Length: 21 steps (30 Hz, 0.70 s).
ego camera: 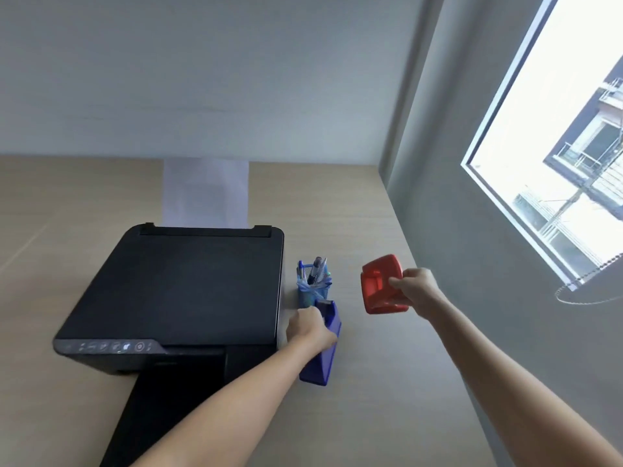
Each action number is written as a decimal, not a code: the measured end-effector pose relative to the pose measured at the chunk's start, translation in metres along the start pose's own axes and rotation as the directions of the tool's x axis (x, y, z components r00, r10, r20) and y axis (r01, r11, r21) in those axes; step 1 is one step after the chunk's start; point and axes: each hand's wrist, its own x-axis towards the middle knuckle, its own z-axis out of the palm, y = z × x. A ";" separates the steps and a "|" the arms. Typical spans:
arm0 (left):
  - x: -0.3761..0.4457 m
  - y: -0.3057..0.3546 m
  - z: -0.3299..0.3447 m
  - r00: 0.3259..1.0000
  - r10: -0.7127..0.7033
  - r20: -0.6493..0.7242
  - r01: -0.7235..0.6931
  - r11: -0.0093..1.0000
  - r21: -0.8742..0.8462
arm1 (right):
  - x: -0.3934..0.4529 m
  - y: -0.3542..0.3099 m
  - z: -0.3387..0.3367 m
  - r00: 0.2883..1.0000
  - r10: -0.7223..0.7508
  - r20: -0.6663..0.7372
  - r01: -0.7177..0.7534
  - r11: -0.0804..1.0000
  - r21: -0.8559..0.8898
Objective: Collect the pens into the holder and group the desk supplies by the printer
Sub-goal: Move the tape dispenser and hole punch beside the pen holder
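Note:
A blue mesh pen holder (312,293) stands just right of the black printer (182,291), with several pens (315,269) upright in it. In front of the holder lies a blue tape dispenser (323,358) on the desk; my left hand (310,328) grips its top. To the right, my right hand (416,289) holds a red hole punch (379,284) in the air above the desk, a short way from the holder.
The wooden desk (371,399) runs to a grey wall on the right, where a window (556,129) sits. White paper (205,192) sticks up from the printer's rear feed. The printer's output tray (161,416) juts toward me.

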 end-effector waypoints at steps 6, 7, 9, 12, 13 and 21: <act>0.038 0.000 0.013 0.991 -0.095 -0.090 0.104 0.989 0.100 | 0.031 0.048 0.029 0.991 0.109 0.072 -0.109 0.994 -0.010; 0.042 0.000 0.015 0.989 -0.111 -0.094 0.120 0.987 0.103 | 0.035 0.052 0.035 0.990 0.116 0.083 -0.116 0.993 -0.005; 0.050 -0.002 0.020 0.986 -0.130 -0.102 0.141 0.984 0.112 | 0.041 0.060 0.048 0.986 0.132 0.100 -0.134 0.991 0.010; 0.058 -0.005 0.026 0.984 -0.133 -0.115 0.148 0.980 0.131 | 0.049 0.070 0.065 0.982 0.150 0.114 -0.154 0.988 0.028; 0.060 -0.005 0.027 0.984 -0.129 -0.127 0.146 0.980 0.134 | 0.052 0.073 0.070 0.982 0.152 0.114 -0.157 0.987 0.030; 0.068 -0.007 0.023 0.987 -0.108 -0.116 0.120 0.988 0.095 | 0.061 0.086 0.088 0.971 0.150 0.185 -0.163 0.985 0.060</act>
